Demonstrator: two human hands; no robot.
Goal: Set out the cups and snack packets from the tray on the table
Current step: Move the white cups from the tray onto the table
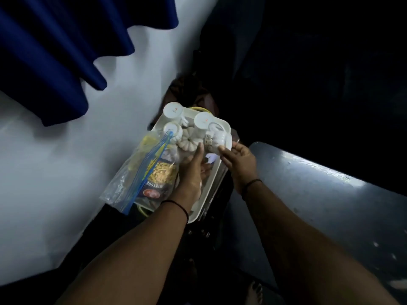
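Note:
A white tray (211, 183) rests on something dark between a white wall and a grey table (330, 194). On its far end, two white cups (173, 110) (204, 121) stand upside down, with a smaller cup (173, 128) and a ribbed white cup (188, 144) beside them. A "Mixture" snack packet (159, 175) and a clear zip bag (132, 172) lie along the tray's left side. My left hand (193, 170) reaches over the tray with fingers apart, its thumb touching the ribbed cup. My right hand (240, 159) pinches a tipped white cup (220, 137) at the tray's right edge.
A blue curtain (66, 51) hangs at upper left against the white wall (66, 172). The grey table runs along the right, lit in patches. Beyond the tray everything is dark, and a yellow cord (199, 109) shows behind it.

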